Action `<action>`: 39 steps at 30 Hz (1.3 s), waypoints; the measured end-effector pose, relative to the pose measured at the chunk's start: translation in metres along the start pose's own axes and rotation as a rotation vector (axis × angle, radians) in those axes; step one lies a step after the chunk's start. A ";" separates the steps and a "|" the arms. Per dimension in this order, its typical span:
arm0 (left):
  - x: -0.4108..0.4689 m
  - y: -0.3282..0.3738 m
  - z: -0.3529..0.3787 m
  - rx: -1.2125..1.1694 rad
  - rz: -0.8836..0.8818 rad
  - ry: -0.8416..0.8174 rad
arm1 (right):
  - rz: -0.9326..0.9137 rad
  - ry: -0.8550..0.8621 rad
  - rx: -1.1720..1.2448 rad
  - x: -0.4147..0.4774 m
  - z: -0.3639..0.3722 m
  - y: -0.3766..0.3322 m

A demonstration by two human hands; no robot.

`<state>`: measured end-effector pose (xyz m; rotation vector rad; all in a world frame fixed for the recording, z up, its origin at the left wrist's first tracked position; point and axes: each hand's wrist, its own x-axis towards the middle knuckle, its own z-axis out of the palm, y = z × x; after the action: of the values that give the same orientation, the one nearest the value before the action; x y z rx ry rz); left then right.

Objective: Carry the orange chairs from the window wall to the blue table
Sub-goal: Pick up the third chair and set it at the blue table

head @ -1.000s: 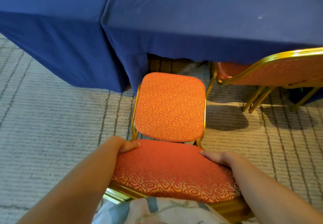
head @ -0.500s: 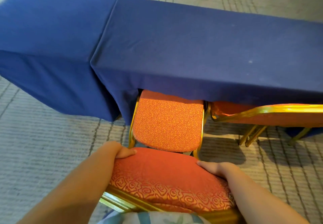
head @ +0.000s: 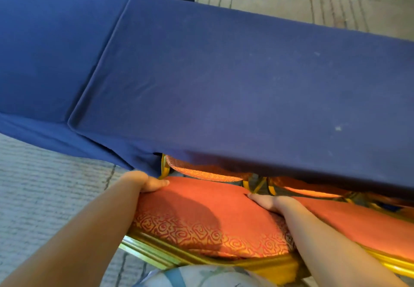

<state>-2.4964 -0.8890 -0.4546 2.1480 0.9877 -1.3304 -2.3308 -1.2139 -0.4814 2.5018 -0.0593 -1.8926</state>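
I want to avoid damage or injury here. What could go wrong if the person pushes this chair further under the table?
1. The left hand grips the chair back close to the hanging blue tablecloth; it might snag or drag the cloth.
2. The right hand sits in the narrow gap beside the neighbouring chair, so fingers could get pinched.

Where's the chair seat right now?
In the head view, the seat is low centre, mostly tucked under the blue table, beside the second chair to its right.
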 end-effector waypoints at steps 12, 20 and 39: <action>0.039 0.021 -0.040 -0.094 0.130 -0.083 | -0.058 0.014 0.074 0.031 -0.033 -0.019; 0.018 0.018 -0.037 0.048 0.047 -0.045 | -0.113 0.195 -0.042 -0.008 -0.025 -0.035; -0.150 0.045 -0.022 -0.490 0.787 0.331 | -0.484 0.987 0.601 -0.211 0.066 -0.018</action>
<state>-2.4923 -0.9558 -0.3111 2.0420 0.4066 -0.3278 -2.4510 -1.1875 -0.2963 3.8285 -0.0144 -0.4764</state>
